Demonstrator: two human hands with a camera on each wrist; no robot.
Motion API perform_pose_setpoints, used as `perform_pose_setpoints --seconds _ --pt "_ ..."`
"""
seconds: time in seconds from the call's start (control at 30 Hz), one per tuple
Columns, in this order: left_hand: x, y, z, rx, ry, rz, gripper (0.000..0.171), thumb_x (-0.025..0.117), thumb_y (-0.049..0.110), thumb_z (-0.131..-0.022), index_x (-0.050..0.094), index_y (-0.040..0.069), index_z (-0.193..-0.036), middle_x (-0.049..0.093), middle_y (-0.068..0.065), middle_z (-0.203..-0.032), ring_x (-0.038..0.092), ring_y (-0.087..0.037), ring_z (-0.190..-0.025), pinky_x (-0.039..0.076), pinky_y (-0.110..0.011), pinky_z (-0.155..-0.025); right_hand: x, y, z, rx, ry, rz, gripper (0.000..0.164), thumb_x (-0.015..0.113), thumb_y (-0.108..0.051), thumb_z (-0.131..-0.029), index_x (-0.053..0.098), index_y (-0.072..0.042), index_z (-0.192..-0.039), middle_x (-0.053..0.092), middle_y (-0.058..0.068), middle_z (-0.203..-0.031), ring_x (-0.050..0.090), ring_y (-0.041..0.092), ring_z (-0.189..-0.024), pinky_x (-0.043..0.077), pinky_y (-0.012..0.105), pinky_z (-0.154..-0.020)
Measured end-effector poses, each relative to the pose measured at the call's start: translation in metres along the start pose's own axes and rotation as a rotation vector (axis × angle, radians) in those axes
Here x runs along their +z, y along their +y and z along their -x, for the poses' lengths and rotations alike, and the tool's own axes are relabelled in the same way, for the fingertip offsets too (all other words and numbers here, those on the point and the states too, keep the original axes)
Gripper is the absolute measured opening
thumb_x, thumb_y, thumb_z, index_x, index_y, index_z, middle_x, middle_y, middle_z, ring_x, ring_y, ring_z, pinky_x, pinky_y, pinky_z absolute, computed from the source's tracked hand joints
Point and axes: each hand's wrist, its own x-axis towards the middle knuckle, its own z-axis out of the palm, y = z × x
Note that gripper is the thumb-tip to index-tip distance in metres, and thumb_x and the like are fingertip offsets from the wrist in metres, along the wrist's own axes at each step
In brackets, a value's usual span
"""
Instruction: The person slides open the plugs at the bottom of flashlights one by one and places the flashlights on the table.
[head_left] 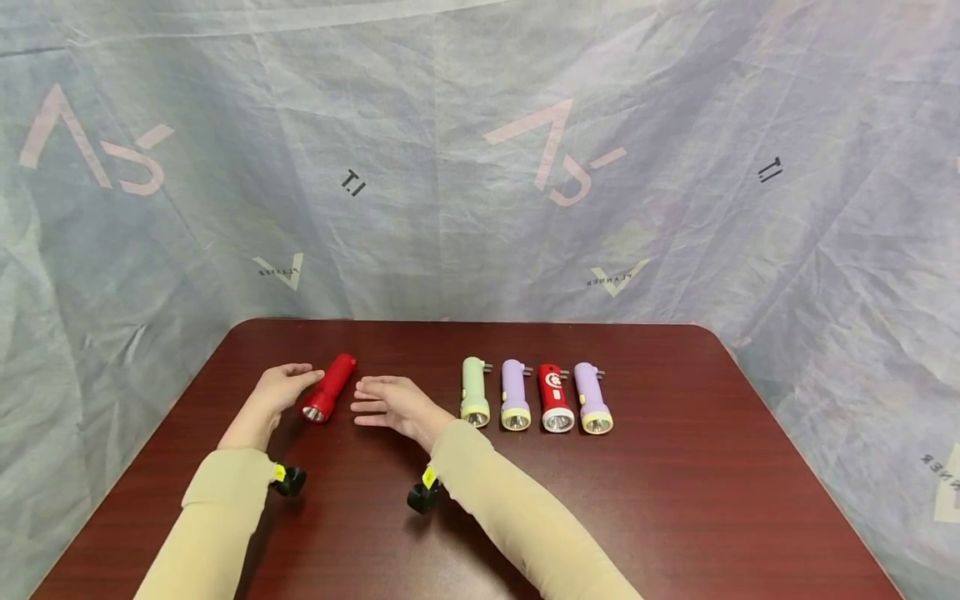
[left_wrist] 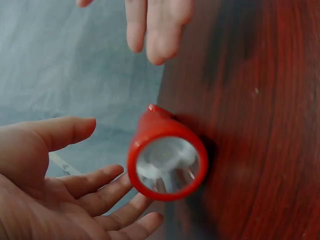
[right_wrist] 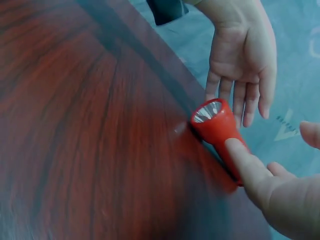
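Note:
A plain red flashlight (head_left: 332,387) lies aslant on the left part of the table, its lens toward the near side. Close by its left side is my left hand (head_left: 281,387), thumb and fingers extended. In the left wrist view, this hand's fingertips (left_wrist: 142,202) reach behind the lens rim; whether they touch it, I cannot tell. My right hand (head_left: 397,408) hovers just right of the flashlight with its fingers straight and spread. The right wrist view has a right-hand finger (right_wrist: 240,155) overlapping the flashlight body (right_wrist: 227,129), contact unclear.
Right of my hands, a green flashlight (head_left: 474,392), a purple one (head_left: 514,392), a red one with a white emblem (head_left: 555,396) and another purple one (head_left: 592,396) lie in a row, plug prongs sticking out. A grey printed cloth (head_left: 442,208) hangs behind the dark red table (head_left: 675,500).

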Motion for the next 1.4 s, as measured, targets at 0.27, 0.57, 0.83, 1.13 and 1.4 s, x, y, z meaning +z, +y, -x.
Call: perform_pose_setpoints --seconds 0.27,0.57,0.83,1.13,1.4 --pt "0.002 -0.016 -0.016 -0.044 -0.047 0.013 0.065 0.052 0.036 -0.096 0.035 -0.010 -0.138 0.046 -0.030 -0.132 0.052 -0.037 -0.113 0.049 -0.045 -0.090 0.004 0.016 -0.009 0.018 0.054 -0.172 0.044 0.054 -0.014 -0.095 0.046 0.005 -0.133 0.047 0.028 -0.135 0.051 0.041 -0.120 0.043 0.049 -0.101" --pt "-0.007 -0.027 -0.026 -0.071 -0.170 0.070 0.079 0.060 0.041 -0.089 0.032 -0.018 -0.135 0.045 -0.032 -0.130 0.050 -0.034 -0.107 0.052 -0.043 -0.090 0.013 0.037 -0.010 0.035 0.084 -0.270 0.043 0.056 -0.017 -0.094 0.049 0.003 -0.131 0.049 0.026 -0.132 0.049 0.041 -0.121 0.041 0.053 -0.101" --pt "-0.003 -0.017 -0.022 -0.064 -0.257 0.047 0.068 0.055 0.031 -0.095 0.032 -0.020 -0.133 0.060 -0.026 -0.115 0.064 -0.020 -0.093 0.053 -0.043 -0.088 0.011 0.038 -0.008 0.011 0.043 -0.217 0.045 0.056 -0.021 -0.094 0.048 0.001 -0.132 0.048 0.023 -0.134 0.047 0.041 -0.123 0.040 0.053 -0.103" --pt "0.006 -0.013 -0.020 -0.091 -0.284 0.097 0.060 0.056 0.023 -0.095 0.035 -0.021 -0.128 0.066 -0.009 -0.092 0.065 -0.014 -0.077 0.058 -0.038 -0.074 0.008 0.035 -0.006 0.011 0.028 -0.192 0.039 0.053 -0.019 -0.095 0.052 0.002 -0.129 0.054 0.022 -0.127 0.053 0.037 -0.116 0.041 0.048 -0.104" --pt "0.010 -0.011 -0.015 -0.104 -0.314 0.159 0.061 0.057 0.023 -0.094 0.033 -0.022 -0.129 0.067 -0.008 -0.090 0.067 -0.017 -0.077 0.058 -0.039 -0.074 0.005 0.032 -0.004 -0.003 0.050 -0.202 0.035 0.056 -0.012 -0.094 0.055 0.007 -0.123 0.058 0.021 -0.118 0.056 0.033 -0.111 0.043 0.044 -0.102"
